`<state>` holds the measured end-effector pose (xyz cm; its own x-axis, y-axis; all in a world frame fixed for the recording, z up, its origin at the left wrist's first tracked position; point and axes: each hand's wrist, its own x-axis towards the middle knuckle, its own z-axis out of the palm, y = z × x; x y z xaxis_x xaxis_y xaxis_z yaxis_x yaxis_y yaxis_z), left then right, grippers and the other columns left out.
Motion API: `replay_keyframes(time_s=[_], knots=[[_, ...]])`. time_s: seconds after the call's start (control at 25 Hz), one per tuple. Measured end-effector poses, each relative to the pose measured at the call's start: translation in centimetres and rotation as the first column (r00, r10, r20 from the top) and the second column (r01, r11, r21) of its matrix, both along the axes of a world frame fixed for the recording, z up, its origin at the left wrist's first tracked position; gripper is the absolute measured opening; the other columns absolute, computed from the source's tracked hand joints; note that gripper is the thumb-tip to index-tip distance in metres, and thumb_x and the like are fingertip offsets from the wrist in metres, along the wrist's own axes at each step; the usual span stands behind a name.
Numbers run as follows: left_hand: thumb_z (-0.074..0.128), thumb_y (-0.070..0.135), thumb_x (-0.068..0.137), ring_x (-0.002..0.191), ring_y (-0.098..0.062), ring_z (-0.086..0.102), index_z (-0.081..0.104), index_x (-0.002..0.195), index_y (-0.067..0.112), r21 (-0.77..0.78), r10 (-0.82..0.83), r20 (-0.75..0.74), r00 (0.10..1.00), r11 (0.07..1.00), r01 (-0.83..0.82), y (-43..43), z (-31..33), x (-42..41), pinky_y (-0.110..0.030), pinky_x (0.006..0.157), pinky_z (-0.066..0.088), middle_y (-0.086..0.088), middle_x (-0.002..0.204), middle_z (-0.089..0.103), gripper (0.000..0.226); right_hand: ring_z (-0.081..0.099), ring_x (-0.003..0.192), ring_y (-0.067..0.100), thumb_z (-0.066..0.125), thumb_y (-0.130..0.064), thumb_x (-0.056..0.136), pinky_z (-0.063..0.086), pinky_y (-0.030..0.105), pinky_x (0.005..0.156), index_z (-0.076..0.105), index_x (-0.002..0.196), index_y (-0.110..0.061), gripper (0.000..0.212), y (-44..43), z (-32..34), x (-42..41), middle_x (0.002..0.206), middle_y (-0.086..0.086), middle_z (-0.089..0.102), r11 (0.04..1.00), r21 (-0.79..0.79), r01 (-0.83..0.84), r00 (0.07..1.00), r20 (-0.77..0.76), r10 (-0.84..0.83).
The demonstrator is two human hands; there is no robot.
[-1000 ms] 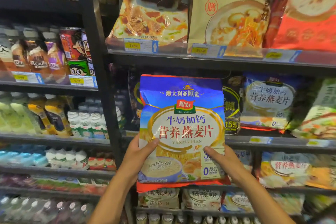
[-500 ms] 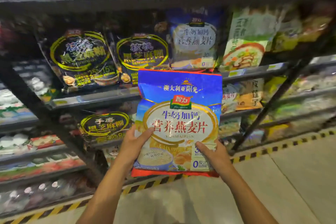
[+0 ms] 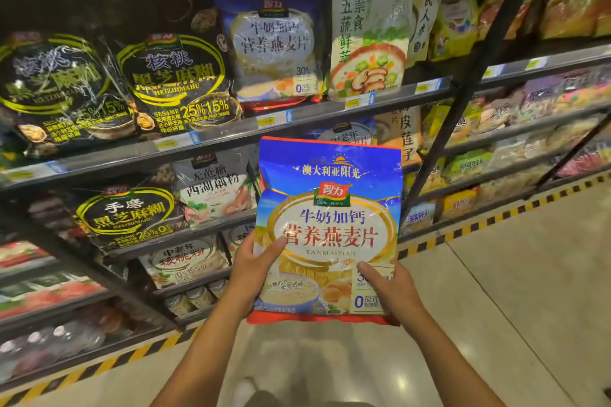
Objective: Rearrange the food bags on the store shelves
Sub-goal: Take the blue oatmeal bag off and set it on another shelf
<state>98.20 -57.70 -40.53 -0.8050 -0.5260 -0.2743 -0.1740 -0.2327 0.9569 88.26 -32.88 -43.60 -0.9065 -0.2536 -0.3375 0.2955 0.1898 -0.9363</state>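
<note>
A blue oatmeal bag (image 3: 330, 218) with a red bottom edge is held upright in front of the shelves, clear of them. My left hand (image 3: 251, 269) grips its lower left edge, thumb across the front. My right hand (image 3: 388, 291) grips the lower right corner the same way. A matching blue oatmeal bag (image 3: 272, 43) stands on the upper shelf (image 3: 231, 139), between a black sesame bag (image 3: 178, 79) and a green-and-white vegetable bag (image 3: 370, 40).
More black sesame bags (image 3: 56, 86) fill the shelf's left. Lower shelves carry a lotus-root powder bag (image 3: 215, 188), a walnut powder bag (image 3: 185, 261) and cans (image 3: 198, 297). A black upright post (image 3: 463, 89) divides the bays. Yellow-black tape (image 3: 496, 218) edges the beige floor.
The view has swung right and down along the aisle, then closed in on the shelf; the bag stays in both hands, now lower and further right against the shelves.
</note>
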Motion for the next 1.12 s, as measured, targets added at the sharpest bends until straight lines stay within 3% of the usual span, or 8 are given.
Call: replay_keyframes(time_s=[0.4, 0.56, 0.64, 0.76, 0.8, 0.92, 1.0, 1.12], knots=[[0.076, 0.029, 0.091, 0.099, -0.021, 0.079, 0.067, 0.126, 0.026, -0.024, 0.068, -0.104, 0.992, 0.997, -0.071, -2.2, 3.5, -5.8, -0.044, 0.085, 0.064, 0.002, 0.111, 0.081, 0.036, 0.076, 0.072, 0.001, 0.079, -0.022, 0.089, 0.055, 0.014, 0.054, 0.068, 0.109, -0.024, 0.022, -3.2, 3.5, -7.9, 0.088, -0.015, 0.078, 0.996, -0.030, -0.088, 0.994, -0.062, 0.086], [0.075, 0.030, 0.092, 0.101, -0.025, 0.079, 0.068, 0.123, 0.025, -0.038, 0.098, -0.148, 0.984, 0.994, -0.105, -5.4, 5.0, -10.0, -0.047, 0.085, 0.064, -0.001, 0.111, 0.081, 0.032, 0.072, 0.097, 0.004, 0.079, -0.032, 0.088, 0.056, 0.022, 0.076, 0.066, 0.109, -0.032, 0.024, -6.6, 6.1, -12.7, 0.102, -0.016, 0.074, 0.989, 0.015, -0.149, 0.975, -0.165, 0.150], [0.073, 0.027, 0.095, 0.099, -0.019, 0.079, 0.069, 0.121, 0.027, -0.061, 0.109, -0.186, 0.976, 0.991, -0.122, -7.3, 6.5, -12.4, -0.036, 0.078, 0.064, 0.004, 0.108, 0.082, 0.026, 0.068, 0.114, 0.014, 0.080, -0.044, 0.084, 0.053, 0.029, 0.087, 0.065, 0.121, -0.029, 0.042, -8.8, 7.5, -15.6, 0.114, -0.014, 0.072, 0.984, 0.026, -0.174, 0.959, -0.221, 0.175], [0.072, 0.025, 0.095, 0.099, -0.012, 0.078, 0.069, 0.121, 0.028, -0.072, 0.123, -0.242, 0.963, 0.987, -0.144, -10.8, 8.1, -15.9, -0.028, 0.078, 0.062, 0.009, 0.108, 0.081, 0.026, 0.046, 0.144, 0.026, 0.078, -0.074, 0.068, 0.042, 0.048, 0.115, 0.043, 0.154, -0.022, 0.107, -12.7, 9.4, -19.6, 0.154, -0.001, 0.050, 0.980, 0.072, -0.185, 0.935, -0.294, 0.198], [0.074, 0.028, 0.094, 0.101, -0.012, 0.078, 0.068, 0.123, 0.026, -0.069, 0.132, -0.259, 0.957, 0.986, -0.155, -11.9, 8.6, -17.0, -0.028, 0.079, 0.062, 0.008, 0.110, 0.081, 0.030, 0.042, 0.147, 0.026, 0.077, -0.074, 0.068, 0.039, 0.049, 0.117, 0.039, 0.155, -0.022, 0.108, -13.7, 10.2, -20.7, 0.158, -0.001, 0.046, 0.982, 0.076, -0.172, 0.934, -0.305, 0.187], [0.088, 0.052, 0.078, 0.122, -0.019, 0.069, 0.061, 0.138, 0.025, -0.062, 0.164, -0.306, 0.938, 0.980, -0.191, -15.4, 10.3, -20.0, -0.046, 0.101, 0.057, 0.002, 0.135, 0.072, 0.071, 0.048, 0.137, 0.016, 0.080, -0.061, 0.077, 0.040, 0.039, 0.112, 0.045, 0.142, -0.030, 0.080, -16.9, 12.5, -23.2, 0.141, -0.018, 0.053, 0.985, -0.003, -0.172, 0.910, -0.384, 0.157], [0.086, 0.048, 0.081, 0.124, -0.021, 0.068, 0.066, 0.131, 0.027, -0.116, 0.150, -0.362, 0.920, 0.972, -0.204, -17.3, 11.7, -22.1, -0.048, 0.105, 0.054, 0.001, 0.132, 0.073, 0.058, 0.049, 0.133, 0.010, 0.081, -0.049, 0.082, 0.041, 0.031, 0.110, 0.037, 0.151, -0.031, 0.084, -18.4, 13.9, -24.3, 0.141, -0.021, 0.047, 0.978, -0.012, -0.208, 0.894, -0.408, 0.186], [0.082, 0.033, 0.088, 0.116, -0.020, 0.072, 0.070, 0.119, 0.026, -0.175, 0.118, -0.401, 0.909, 0.963, -0.202, -18.9, 13.5, -24.7, -0.047, 0.104, 0.055, 0.003, 0.119, 0.078, 0.034, 0.056, 0.103, -0.011, 0.086, -0.035, 0.081, 0.048, 0.012, 0.086, 0.043, 0.127, -0.044, 0.063, -20.0, 14.6, -26.6, 0.124, -0.023, 0.058, 0.974, 0.023, -0.224, 0.861, -0.463, 0.209]])
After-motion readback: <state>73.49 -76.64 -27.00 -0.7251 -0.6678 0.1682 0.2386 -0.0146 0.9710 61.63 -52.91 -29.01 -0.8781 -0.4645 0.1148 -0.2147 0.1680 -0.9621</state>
